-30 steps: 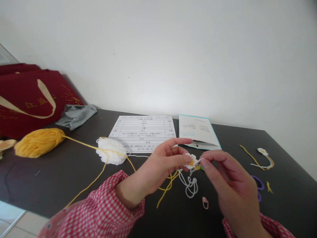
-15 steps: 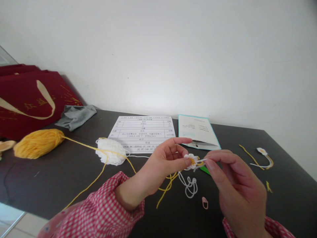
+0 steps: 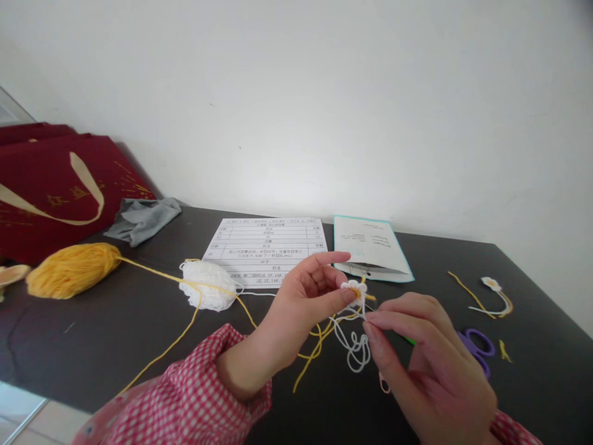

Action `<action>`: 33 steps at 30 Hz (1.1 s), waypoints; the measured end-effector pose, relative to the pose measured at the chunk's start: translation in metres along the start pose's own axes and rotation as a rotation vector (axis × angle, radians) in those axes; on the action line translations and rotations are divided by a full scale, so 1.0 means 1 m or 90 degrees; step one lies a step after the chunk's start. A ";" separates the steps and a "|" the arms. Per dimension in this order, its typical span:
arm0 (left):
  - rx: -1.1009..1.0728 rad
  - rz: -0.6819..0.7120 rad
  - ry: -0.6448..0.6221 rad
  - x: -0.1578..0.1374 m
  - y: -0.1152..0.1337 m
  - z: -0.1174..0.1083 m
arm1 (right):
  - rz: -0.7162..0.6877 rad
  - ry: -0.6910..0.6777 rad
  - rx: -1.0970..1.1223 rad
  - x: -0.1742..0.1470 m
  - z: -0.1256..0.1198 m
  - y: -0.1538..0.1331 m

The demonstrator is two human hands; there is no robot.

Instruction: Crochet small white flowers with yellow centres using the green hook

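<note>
My left hand [image 3: 308,303] pinches a small crocheted flower [image 3: 357,289], white with a yellow centre, between thumb and fingers; its index finger stretches out above. My right hand [image 3: 426,364] is closed, thumb and index fingertip together on a white yarn strand [image 3: 364,311] just below the flower. Close by shows a thin metal shaft, and a bit of green [image 3: 408,340] peeks out beside the right hand; whether this hand holds it I cannot tell. Loose white yarn loops [image 3: 357,353] and yellow strands [image 3: 309,358] are below the flower.
A yellow yarn skein [image 3: 74,270] and a white yarn ball [image 3: 208,285] sit left, near a printed sheet [image 3: 266,247] and a packet [image 3: 365,244]. Right are purple scissors [image 3: 479,343] and another flower [image 3: 491,283]. A pink stitch marker [image 3: 384,384] is partly hidden. Red bags [image 3: 50,179] stand far left.
My right hand has moved down and left, bringing the white strand from the flower's right side to below it. The purple scissors handles now show; the pink stitch marker is partly covered.
</note>
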State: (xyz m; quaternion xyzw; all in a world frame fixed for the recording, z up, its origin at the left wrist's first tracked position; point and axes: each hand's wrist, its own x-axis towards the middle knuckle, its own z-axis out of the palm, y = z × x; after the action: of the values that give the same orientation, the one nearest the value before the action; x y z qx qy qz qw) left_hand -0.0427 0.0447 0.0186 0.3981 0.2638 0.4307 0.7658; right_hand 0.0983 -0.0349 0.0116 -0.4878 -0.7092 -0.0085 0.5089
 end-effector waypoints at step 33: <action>-0.057 -0.130 -0.080 0.000 0.003 -0.002 | 0.260 0.049 0.121 0.002 0.004 0.019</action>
State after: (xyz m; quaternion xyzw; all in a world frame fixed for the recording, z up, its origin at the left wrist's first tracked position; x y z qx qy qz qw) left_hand -0.0457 0.0468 0.0199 0.3605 0.2352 0.3362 0.8376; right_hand 0.1088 -0.0212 0.0015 -0.5704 -0.5736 0.1426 0.5703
